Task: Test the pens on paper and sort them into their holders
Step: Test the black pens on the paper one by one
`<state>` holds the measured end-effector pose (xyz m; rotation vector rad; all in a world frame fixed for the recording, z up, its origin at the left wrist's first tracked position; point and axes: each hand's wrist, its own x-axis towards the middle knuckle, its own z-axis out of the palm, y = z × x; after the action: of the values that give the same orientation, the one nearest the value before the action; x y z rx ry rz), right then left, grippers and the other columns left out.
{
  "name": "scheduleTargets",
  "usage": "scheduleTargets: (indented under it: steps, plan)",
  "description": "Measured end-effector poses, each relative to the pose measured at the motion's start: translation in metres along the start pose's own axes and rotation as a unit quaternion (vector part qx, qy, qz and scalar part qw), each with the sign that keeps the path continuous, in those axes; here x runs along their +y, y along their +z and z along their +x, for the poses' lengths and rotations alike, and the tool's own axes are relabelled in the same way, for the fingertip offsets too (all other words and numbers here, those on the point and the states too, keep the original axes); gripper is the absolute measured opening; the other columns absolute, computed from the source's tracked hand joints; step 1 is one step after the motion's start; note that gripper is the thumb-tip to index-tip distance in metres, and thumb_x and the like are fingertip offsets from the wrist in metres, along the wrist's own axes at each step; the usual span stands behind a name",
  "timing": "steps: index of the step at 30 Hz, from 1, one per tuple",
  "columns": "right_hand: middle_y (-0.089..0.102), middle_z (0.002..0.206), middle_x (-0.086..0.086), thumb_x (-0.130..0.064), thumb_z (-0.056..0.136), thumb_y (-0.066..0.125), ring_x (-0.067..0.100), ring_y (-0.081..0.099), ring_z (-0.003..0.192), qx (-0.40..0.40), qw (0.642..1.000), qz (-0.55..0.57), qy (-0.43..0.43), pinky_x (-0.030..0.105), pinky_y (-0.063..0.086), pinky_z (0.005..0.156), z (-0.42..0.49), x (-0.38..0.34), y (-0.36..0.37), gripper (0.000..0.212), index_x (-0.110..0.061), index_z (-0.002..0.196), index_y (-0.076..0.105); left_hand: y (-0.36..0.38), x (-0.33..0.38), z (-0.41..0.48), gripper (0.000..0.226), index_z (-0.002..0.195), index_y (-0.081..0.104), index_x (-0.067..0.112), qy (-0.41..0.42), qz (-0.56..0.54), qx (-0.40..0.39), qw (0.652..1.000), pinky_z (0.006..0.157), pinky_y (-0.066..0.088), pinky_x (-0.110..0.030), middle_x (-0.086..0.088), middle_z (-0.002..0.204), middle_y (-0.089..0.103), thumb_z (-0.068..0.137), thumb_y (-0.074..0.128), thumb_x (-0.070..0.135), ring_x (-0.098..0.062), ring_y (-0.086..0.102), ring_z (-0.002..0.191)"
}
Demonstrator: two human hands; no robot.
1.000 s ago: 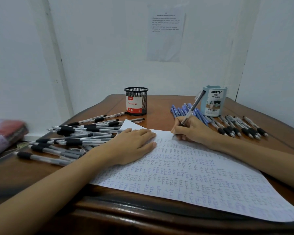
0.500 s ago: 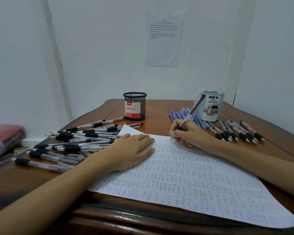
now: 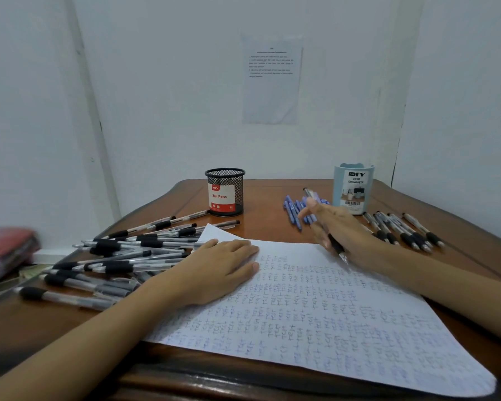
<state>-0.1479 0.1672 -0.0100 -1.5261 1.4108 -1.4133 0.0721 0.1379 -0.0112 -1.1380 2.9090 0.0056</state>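
A white sheet of paper (image 3: pixel 315 308) covered in small blue pen marks lies on the wooden table (image 3: pixel 266 224). My left hand (image 3: pixel 217 270) rests flat on its upper left part. My right hand (image 3: pixel 339 230) holds a clear pen with a black grip (image 3: pixel 334 244), tip down over the paper's top edge, its fingers partly spread and blurred. A black mesh holder (image 3: pixel 225 192) labelled "Ball Pens" stands at the back centre. A light blue holder (image 3: pixel 353 188) stands at the back right.
Several black-grip pens (image 3: pixel 119 256) lie piled left of the paper. Several blue pens (image 3: pixel 294 209) lie beside the blue holder, and a row of black-grip pens (image 3: pixel 405 233) lies to the right. A red and pink bundle (image 3: pixel 6 250) sits off the table's left edge.
My right hand has stopped writing, lifted and turned, so the pen now points tip-down toward me instead of standing up. The left hand has stayed on the paper.
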Motion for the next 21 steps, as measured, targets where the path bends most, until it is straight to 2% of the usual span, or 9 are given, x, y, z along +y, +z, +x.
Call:
scheduleTargets:
  steps: [3, 6, 10, 14, 16, 18, 21]
  plan:
    - [0.036, 0.039, 0.002, -0.031, 0.1, 0.037, 0.007, 0.033, 0.032, -0.034, 0.999, 0.013, 0.01, 0.012, 0.032, 0.038, 0.0, 0.003, 0.002, 0.04, 0.0, 0.09, 0.059, 0.001, 0.0, 0.0, 0.052, 0.149, 0.015, 0.029, 0.001, 0.001, 0.002, 1.0, 0.113, 0.005, -0.026, 0.011, 0.156, 0.015, 0.099, 0.017, 0.046, -0.007, 0.016, 0.141]
    - [0.039, 0.041, 0.002, -0.033, 0.098, 0.039, 0.009, 0.035, 0.036, -0.059, 0.998, 0.007, 0.008, 0.02, 0.034, 0.047, -0.001, 0.003, 0.005, 0.04, -0.002, 0.09, 0.065, 0.0, 0.0, 0.0, 0.052, 0.149, 0.015, 0.029, 0.0, 0.001, 0.002, 1.0, 0.113, 0.006, -0.026, 0.011, 0.156, 0.016, 0.1, 0.017, 0.046, -0.008, 0.016, 0.141]
    - [0.036, 0.041, 0.001, -0.031, 0.1, 0.033, 0.009, 0.029, 0.034, -0.108, 0.99, 0.055, 0.069, 0.02, 0.025, 0.036, -0.002, -0.002, 0.005, 0.046, 0.0, 0.094, 0.065, 0.0, 0.0, 0.001, 0.052, 0.149, 0.015, 0.029, -0.001, 0.0, 0.002, 1.0, 0.114, 0.006, -0.027, 0.011, 0.156, 0.016, 0.1, 0.017, 0.045, -0.008, 0.016, 0.141]
    - [0.032, 0.041, -0.002, -0.026, 0.101, 0.03, 0.008, 0.026, 0.032, -0.138, 0.971, 0.146, 0.128, 0.018, 0.023, 0.031, 0.0, -0.001, 0.003, 0.044, -0.001, 0.103, 0.065, 0.001, -0.001, 0.001, 0.052, 0.149, 0.016, 0.029, 0.001, -0.002, 0.003, 1.0, 0.114, 0.006, -0.027, 0.011, 0.155, 0.016, 0.099, 0.018, 0.045, -0.008, 0.017, 0.14]
    - [0.031, 0.037, -0.004, -0.018, 0.098, 0.038, 0.006, 0.023, 0.03, -0.121, 0.976, 0.136, 0.12, 0.017, 0.02, 0.029, 0.003, -0.001, 0.002, 0.03, -0.006, 0.104, 0.065, 0.001, -0.001, 0.001, 0.052, 0.149, 0.015, 0.029, 0.002, -0.003, 0.003, 1.0, 0.113, 0.006, -0.027, 0.011, 0.155, 0.016, 0.099, 0.018, 0.045, -0.008, 0.017, 0.14]
    - [0.034, 0.036, -0.005, -0.008, 0.094, 0.047, 0.005, 0.024, 0.028, -0.079, 0.986, 0.09, 0.112, 0.015, 0.02, 0.029, 0.003, -0.003, 0.002, 0.016, -0.01, 0.093, 0.062, 0.001, -0.001, 0.001, 0.052, 0.149, 0.015, 0.029, 0.002, -0.002, 0.004, 1.0, 0.113, 0.006, -0.027, 0.011, 0.156, 0.016, 0.099, 0.017, 0.046, -0.008, 0.017, 0.14]
    - [0.046, 0.044, -0.006, -0.001, 0.091, 0.052, 0.001, 0.031, 0.03, 0.007, 0.994, 0.042, 0.1, 0.012, 0.027, 0.032, 0.0, -0.01, 0.001, 0.017, -0.011, 0.081, 0.06, 0.002, -0.003, 0.002, 0.053, 0.149, 0.015, 0.029, 0.001, -0.003, 0.003, 1.0, 0.114, 0.005, -0.027, 0.011, 0.156, 0.016, 0.099, 0.017, 0.046, -0.008, 0.016, 0.141]
